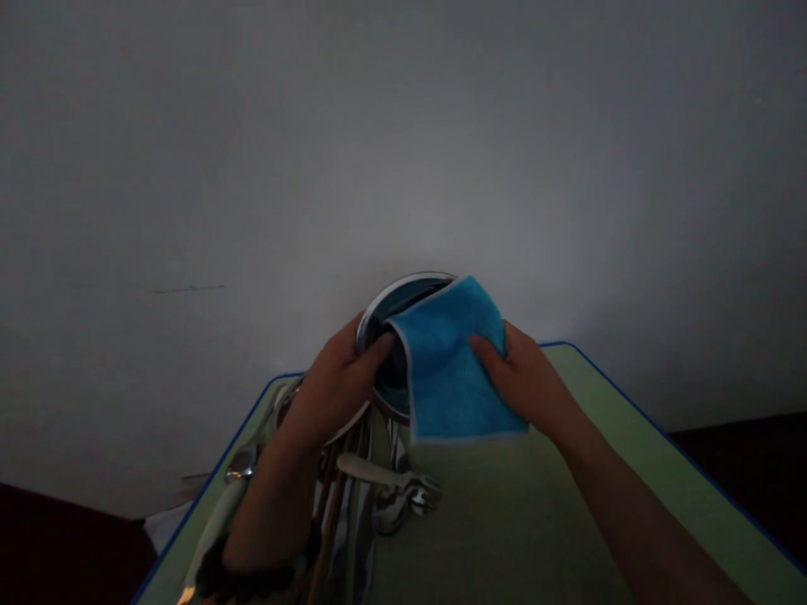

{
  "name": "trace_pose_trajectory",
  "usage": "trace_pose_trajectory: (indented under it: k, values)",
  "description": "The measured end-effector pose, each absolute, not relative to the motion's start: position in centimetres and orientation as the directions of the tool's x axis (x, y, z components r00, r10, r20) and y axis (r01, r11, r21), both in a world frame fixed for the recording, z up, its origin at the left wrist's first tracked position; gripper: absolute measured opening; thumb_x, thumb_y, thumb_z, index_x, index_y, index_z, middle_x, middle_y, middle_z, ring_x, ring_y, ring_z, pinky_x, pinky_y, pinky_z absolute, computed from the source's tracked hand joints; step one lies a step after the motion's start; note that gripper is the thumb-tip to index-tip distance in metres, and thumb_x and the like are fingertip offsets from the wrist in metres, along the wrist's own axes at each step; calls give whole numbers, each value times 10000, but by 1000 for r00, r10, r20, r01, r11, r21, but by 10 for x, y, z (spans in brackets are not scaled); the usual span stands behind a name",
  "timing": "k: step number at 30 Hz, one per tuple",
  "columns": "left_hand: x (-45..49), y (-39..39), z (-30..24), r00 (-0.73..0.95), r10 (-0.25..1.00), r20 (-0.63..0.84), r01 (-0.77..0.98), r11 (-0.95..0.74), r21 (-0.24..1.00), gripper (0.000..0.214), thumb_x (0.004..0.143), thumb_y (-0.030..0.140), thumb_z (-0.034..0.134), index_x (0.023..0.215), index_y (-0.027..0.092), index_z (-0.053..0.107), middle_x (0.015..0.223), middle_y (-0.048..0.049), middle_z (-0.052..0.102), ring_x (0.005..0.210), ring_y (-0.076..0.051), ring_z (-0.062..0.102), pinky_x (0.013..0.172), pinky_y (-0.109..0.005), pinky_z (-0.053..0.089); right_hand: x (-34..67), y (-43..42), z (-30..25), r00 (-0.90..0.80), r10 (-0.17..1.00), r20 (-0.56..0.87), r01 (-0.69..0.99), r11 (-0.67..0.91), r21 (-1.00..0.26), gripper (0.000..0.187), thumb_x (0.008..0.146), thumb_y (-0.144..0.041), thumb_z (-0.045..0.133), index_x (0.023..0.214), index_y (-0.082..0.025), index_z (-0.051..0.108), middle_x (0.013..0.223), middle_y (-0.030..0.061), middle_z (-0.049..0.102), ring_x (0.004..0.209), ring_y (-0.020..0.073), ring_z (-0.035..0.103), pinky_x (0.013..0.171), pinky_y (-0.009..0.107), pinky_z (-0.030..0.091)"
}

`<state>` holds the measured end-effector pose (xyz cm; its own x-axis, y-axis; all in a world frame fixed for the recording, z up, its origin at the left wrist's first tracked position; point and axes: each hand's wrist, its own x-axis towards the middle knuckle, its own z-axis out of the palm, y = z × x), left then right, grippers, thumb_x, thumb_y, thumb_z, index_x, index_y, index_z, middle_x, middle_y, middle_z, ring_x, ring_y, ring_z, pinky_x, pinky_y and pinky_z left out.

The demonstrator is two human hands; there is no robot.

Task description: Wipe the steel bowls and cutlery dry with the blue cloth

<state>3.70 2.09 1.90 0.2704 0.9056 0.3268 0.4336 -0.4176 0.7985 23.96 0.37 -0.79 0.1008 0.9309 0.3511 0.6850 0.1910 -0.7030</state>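
Observation:
A round metal bowl (403, 291) is held tilted above the table, its inside facing me. My left hand (340, 378) grips its left rim, thumb inside and the other fingers hidden behind it. A blue cloth (450, 378) with a pale edge hangs across the bowl's right side and covers much of it. My right hand (526, 374) pinches the cloth from the right, thumb on the near face. Its fingers are behind the cloth, and I cannot tell whether they also touch the bowl.
A green table (504, 521) with a blue edge stands against a grey wall (403, 151). Below my left arm lie a white-handled fork (369, 469), a spoon (389, 512), wooden chopsticks (331, 529) and other cutlery. A round dish (346, 427) is partly hidden behind my left hand.

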Motion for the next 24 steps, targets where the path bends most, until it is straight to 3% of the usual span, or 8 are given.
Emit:
trace_pose_trajectory:
  k: [3, 5, 10, 13, 17, 21, 24]
  values:
    - [41, 21, 15, 173, 931, 322, 427, -365, 827, 381, 840, 410, 442, 1117, 168, 541, 948, -60, 663, 870, -222, 608, 754, -346, 489, 241, 8, -13, 126, 943, 308, 575, 184, -797, 295, 822, -282, 458, 1094, -182, 513, 1041, 79, 634, 903, 210, 591, 764, 323, 436]
    - [44, 19, 16, 172, 947, 271, 442, -320, 838, 375, 832, 453, 433, 1031, 168, 573, 841, -48, 669, 772, -207, 619, 668, -318, 499, 247, 9, -12, 111, 942, 316, 574, 199, -794, 337, 790, -252, 492, 1118, -175, 507, 1062, 80, 629, 911, 213, 591, 760, 323, 443]
    - [46, 15, 21, 334, 937, 97, 574, -284, 768, 388, 832, 484, 401, 742, 160, 593, 652, -10, 614, 570, -148, 567, 508, -242, 435, 268, 7, 0, -84, 937, 338, 731, 289, -618, 249, 784, -229, 494, 1023, -191, 556, 930, 47, 659, 817, 205, 606, 696, 297, 432]
    - [47, 14, 19, 445, 893, 67, 667, -381, 640, 347, 843, 420, 389, 734, 172, 605, 634, -5, 610, 582, -151, 567, 523, -246, 412, 268, 0, 6, -151, 951, 269, 837, 267, -477, 193, 799, -234, 482, 971, -213, 570, 831, 37, 668, 727, 202, 609, 625, 281, 404]
    - [48, 13, 12, 496, 867, 55, 736, -453, 503, 278, 819, 375, 425, 748, 189, 619, 702, -30, 650, 622, -174, 586, 568, -277, 415, 255, -9, 10, -248, 950, 188, 887, 301, -349, 260, 803, -178, 458, 1022, -257, 572, 844, 36, 679, 730, 202, 613, 626, 276, 383]
    - [47, 13, 11, 481, 877, 13, 748, -418, 515, 255, 805, 360, 426, 812, 197, 621, 814, -63, 679, 714, -210, 620, 623, -305, 449, 246, -10, 9, -286, 930, 230, 834, 360, -417, 308, 805, -146, 443, 1074, -258, 542, 885, 32, 676, 766, 192, 615, 656, 270, 388]
    - [43, 15, 17, 482, 876, 28, 700, -404, 589, 282, 824, 345, 389, 762, 190, 616, 790, -45, 680, 722, -200, 618, 675, -307, 459, 245, -2, 1, -162, 931, 327, 794, 320, -518, 254, 827, -229, 461, 1074, -229, 521, 913, 49, 667, 806, 205, 607, 677, 280, 393]
